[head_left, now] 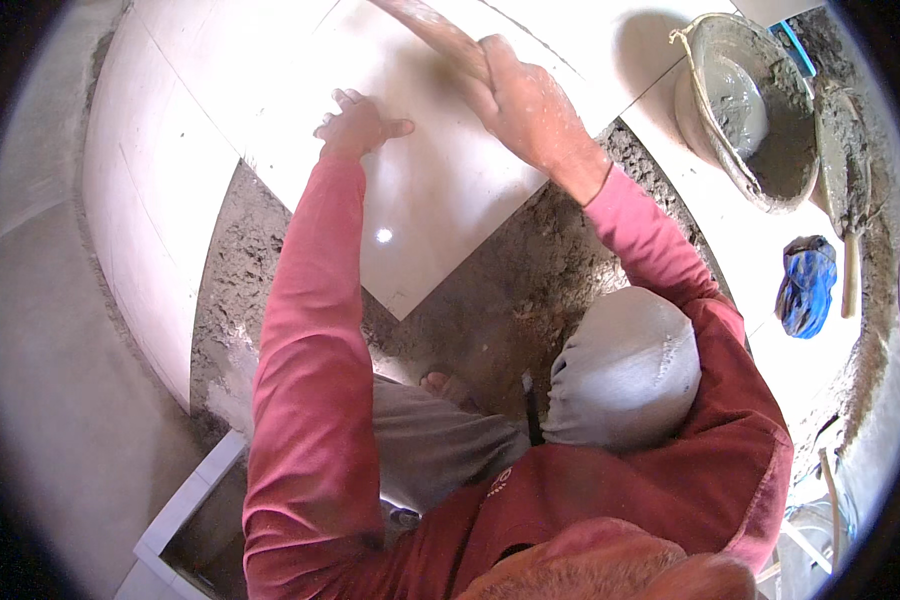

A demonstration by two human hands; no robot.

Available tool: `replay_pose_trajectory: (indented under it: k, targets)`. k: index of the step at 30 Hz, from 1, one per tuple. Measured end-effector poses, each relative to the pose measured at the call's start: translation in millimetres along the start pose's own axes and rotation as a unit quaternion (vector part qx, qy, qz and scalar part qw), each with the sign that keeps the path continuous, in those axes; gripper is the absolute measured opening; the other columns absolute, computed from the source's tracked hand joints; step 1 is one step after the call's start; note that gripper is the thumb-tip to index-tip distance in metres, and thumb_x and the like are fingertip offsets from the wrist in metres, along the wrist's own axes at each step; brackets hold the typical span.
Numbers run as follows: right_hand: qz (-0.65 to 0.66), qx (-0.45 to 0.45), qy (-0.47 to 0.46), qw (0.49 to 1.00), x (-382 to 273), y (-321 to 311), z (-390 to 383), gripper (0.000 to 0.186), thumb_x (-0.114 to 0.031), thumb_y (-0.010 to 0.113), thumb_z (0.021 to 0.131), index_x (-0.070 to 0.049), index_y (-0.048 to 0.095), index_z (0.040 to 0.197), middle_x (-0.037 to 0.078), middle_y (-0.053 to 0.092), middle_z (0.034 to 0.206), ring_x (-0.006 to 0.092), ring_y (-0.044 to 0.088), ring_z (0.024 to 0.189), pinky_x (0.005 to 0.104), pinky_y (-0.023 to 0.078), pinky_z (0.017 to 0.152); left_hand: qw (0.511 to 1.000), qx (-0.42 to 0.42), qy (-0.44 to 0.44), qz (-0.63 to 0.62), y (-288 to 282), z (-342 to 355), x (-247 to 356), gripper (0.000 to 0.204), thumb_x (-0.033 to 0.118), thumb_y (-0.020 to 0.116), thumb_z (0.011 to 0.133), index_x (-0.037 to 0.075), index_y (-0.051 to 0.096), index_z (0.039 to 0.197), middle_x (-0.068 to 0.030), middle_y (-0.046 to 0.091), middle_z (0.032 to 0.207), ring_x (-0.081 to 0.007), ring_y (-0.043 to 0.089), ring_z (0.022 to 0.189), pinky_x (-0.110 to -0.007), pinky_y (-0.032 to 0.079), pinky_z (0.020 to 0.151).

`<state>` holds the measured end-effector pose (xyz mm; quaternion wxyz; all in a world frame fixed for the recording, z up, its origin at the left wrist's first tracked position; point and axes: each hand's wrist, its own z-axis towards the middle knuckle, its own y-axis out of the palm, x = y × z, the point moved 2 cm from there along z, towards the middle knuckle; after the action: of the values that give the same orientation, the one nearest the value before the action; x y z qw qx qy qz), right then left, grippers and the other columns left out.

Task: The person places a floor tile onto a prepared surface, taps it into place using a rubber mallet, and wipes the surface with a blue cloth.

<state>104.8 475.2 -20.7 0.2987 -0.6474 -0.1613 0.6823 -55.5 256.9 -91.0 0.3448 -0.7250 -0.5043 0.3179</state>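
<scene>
A large glossy white tile point(410, 215) lies over grey mortar, its near corner pointing towards my knees. My left hand point(355, 125) rests on the tile's left part with fingers spread, holding nothing. My right hand point(520, 100) is wrapped round a thick wooden handle point(435, 35), slanting up and left above the tile. The handle's far end runs out of the top of the view, so the tool's kind cannot be told. Rough wet mortar point(530, 240) shows along the tile's near edges.
To the right stands a mortar-smeared bucket point(685, 125) with grey mix inside. Beside it lies a mortar-coated tool with a wooden handle point(851, 275), near a crumpled blue bundle point(808, 287). White-edged low box point(190, 497) at lower left; laid tiles point(150, 230) beyond the mortar.
</scene>
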Motion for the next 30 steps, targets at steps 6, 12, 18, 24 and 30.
replay_pose_trajectory:
  k: [6,12,18,24,30]
  targets:
    - [-0.051,-0.060,0.071,0.994,-1,-4,3,0.048,-0.047,0.058,0.101,-0.003,0.055,0.121,0.028,0.070,0.087,0.0479,0.070,0.088,0.0574,0.055,0.078,1.000,0.003,0.020,-0.002,5,-2,-6,0.112,0.071,0.073,0.079,0.003,0.032,0.159,-0.0267,0.010,0.170,-0.0559,0.025,0.149,-0.075,0.023,0.113]
    - [-0.048,-0.022,0.045,0.998,6,8,-16,0.049,-0.046,0.059,0.101,-0.003,0.056,0.123,0.027,0.072,0.088,0.0460,0.071,0.090,0.0548,0.057,0.079,0.999,0.004,0.043,-0.016,12,7,-9,0.118,0.069,0.075,0.078,-0.001,0.027,0.160,-0.0273,0.010,0.169,-0.0533,0.021,0.152,-0.076,0.021,0.114]
    - [0.007,0.023,0.006,1.000,-3,-9,-14,0.048,-0.044,0.058,0.101,0.001,0.055,0.118,0.028,0.071,0.083,0.0455,0.072,0.082,0.0530,0.056,0.071,0.999,0.014,0.011,-0.042,10,14,-8,0.130,0.068,0.077,0.077,-0.012,0.013,0.158,-0.0299,0.010,0.168,-0.0504,0.022,0.152,-0.075,0.022,0.113]
    - [0.022,0.039,-0.006,0.999,-23,-22,-11,0.043,-0.042,0.053,0.104,-0.001,0.055,0.115,0.029,0.068,0.085,0.0459,0.071,0.087,0.0522,0.054,0.074,0.996,-0.048,0.074,0.004,14,23,-16,0.122,0.071,0.074,0.079,-0.007,0.022,0.159,-0.0294,0.010,0.168,-0.0538,0.023,0.151,-0.076,0.024,0.112]
    - [-0.075,-0.064,0.076,0.992,-2,-3,31,0.048,-0.043,0.055,0.102,0.000,0.053,0.125,0.030,0.070,0.101,0.0487,0.068,0.096,0.0547,0.055,0.081,1.000,-0.008,0.021,0.004,8,14,-10,0.111,0.072,0.072,0.079,0.004,0.034,0.159,-0.0292,0.013,0.168,-0.0580,0.026,0.148,-0.077,0.023,0.111]
